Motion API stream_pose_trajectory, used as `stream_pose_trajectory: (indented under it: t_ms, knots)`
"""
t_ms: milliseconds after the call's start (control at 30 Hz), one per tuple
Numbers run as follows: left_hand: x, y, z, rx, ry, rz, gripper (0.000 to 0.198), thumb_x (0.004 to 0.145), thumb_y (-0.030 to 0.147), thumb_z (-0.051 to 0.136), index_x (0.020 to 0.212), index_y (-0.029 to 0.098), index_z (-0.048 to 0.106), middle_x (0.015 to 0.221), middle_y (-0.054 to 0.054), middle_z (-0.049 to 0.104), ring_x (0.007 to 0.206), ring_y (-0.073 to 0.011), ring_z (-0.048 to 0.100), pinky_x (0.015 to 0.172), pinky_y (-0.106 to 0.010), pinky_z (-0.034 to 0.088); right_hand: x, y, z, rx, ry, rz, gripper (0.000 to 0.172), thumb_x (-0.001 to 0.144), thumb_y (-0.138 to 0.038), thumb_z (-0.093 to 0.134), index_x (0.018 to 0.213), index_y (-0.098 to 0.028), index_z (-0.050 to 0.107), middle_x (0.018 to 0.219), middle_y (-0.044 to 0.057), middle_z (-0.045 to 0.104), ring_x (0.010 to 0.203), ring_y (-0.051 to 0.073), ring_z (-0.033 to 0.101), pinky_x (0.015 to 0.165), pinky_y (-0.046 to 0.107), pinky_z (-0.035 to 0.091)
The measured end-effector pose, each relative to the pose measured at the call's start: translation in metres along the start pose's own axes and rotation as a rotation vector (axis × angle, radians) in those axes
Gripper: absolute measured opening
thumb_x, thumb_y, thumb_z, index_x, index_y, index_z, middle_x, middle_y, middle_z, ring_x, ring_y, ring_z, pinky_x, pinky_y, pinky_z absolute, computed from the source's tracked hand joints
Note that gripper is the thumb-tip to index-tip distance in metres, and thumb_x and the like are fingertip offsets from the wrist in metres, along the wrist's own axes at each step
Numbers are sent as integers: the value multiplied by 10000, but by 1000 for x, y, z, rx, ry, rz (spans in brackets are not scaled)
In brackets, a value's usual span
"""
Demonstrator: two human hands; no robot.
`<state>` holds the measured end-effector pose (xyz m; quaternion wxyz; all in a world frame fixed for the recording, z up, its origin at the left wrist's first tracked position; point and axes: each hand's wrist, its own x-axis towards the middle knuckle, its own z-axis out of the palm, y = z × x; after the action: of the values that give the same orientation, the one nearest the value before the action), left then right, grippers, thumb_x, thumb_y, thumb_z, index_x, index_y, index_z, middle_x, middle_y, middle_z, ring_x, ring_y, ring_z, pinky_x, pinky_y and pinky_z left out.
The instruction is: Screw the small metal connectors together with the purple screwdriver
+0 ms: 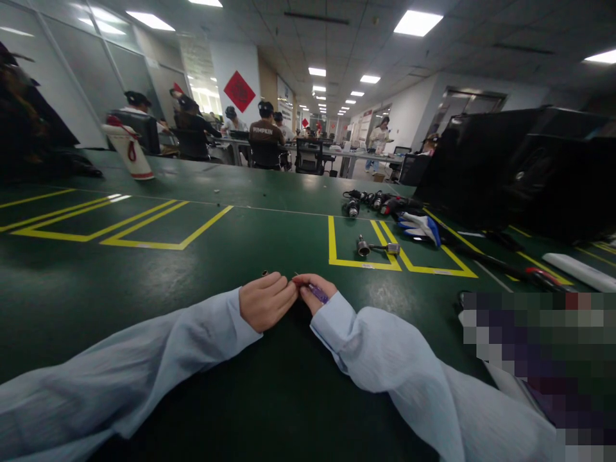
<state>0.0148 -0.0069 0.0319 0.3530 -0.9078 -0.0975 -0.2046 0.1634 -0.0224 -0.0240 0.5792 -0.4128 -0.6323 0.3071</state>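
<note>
Both hands meet above the green table (pixel 192 276). My right hand (pixel 314 289) is closed around a small tool with a purple see-through handle (pixel 318 293), which looks like a small screwdriver. Its thin tip points toward my left fingers. My left hand (pixel 268 299) is closed, back of the hand up, its fingertips touching or nearly touching my right fingertips. What those fingers grip is hidden. A small dark piece with a brass-coloured rim (pixel 264 273) shows just beyond the left knuckles; whether it is held or lies on the table I cannot tell.
Two metal cylindrical parts (pixel 364 248) lie in a yellow-taped box ahead right. Behind them are black cabled parts (pixel 353 206) and a blue-white glove (pixel 419 228). A white cup (pixel 129 151) stands far left. Large black shapes rise at right. Several people sit beyond the table.
</note>
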Motion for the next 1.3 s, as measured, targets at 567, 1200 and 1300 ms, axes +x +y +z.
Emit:
stream_pose_trajectory:
  t_ms: [567, 1200, 1300]
  knots:
    - [-10, -8, 3, -26, 108, -147, 170, 798, 109, 454, 796, 186, 605, 920, -33, 654, 925, -183, 563, 909, -351, 368, -1, -1, 1, 236, 20, 171, 205, 753, -329, 491, 856, -171, 571, 835, 70, 626, 758, 171, 617, 684, 314, 516]
    - [-6, -10, 2, -34, 121, -87, 180, 794, 105, 450, 779, 200, 602, 856, -2, 665, 854, -131, 586, 962, -331, 325, 2, 0, -5, 154, 24, 168, 215, 736, -324, 518, 858, -168, 602, 817, 78, 652, 752, 178, 631, 676, 318, 516]
    - [-2, -6, 0, -6, 136, 23, 179, 811, 112, 442, 798, 185, 605, 888, -7, 663, 895, -128, 577, 973, -311, 335, 1, 0, -7, 141, 29, 161, 204, 743, -305, 505, 865, -169, 595, 808, 71, 648, 747, 167, 626, 689, 312, 512]
